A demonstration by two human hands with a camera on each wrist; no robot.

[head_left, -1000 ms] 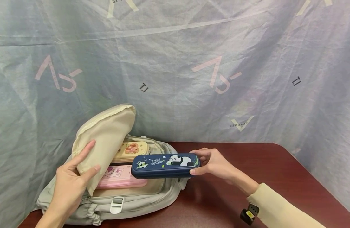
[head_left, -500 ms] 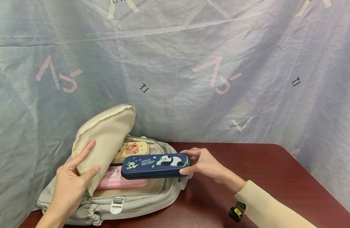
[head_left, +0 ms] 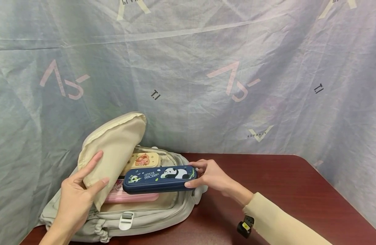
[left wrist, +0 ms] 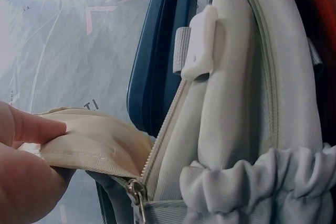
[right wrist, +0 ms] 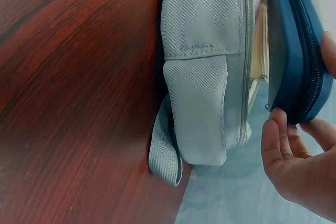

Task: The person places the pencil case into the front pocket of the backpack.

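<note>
A pale grey backpack [head_left: 157,221] lies on its back with its cream-lined flap [head_left: 117,146] raised. My left hand [head_left: 76,194] grips the flap's edge between thumb and fingers. By its right end, my right hand [head_left: 210,178] holds a navy pencil case [head_left: 158,180] printed with a panda, level over the open compartment. Partly covered by it, a pink pencil case [head_left: 129,197] with a rabbit lies inside the bag. Behind that is a yellow pencil case [head_left: 143,160], half hidden by the flap. In the right wrist view, the navy case's zipper [right wrist: 310,51] runs along its side.
The bag rests on a dark red wooden table [head_left: 267,183]. A printed grey cloth [head_left: 188,85] hangs behind the table and along its sides. A white buckle [head_left: 126,220] sits on the bag's near side, and a strap loop [right wrist: 165,156] sticks out at its right end.
My right hand has moved left with the navy pencil case, bringing it further over the open bag and across the pink case. The left hand and flap have stayed in place.
</note>
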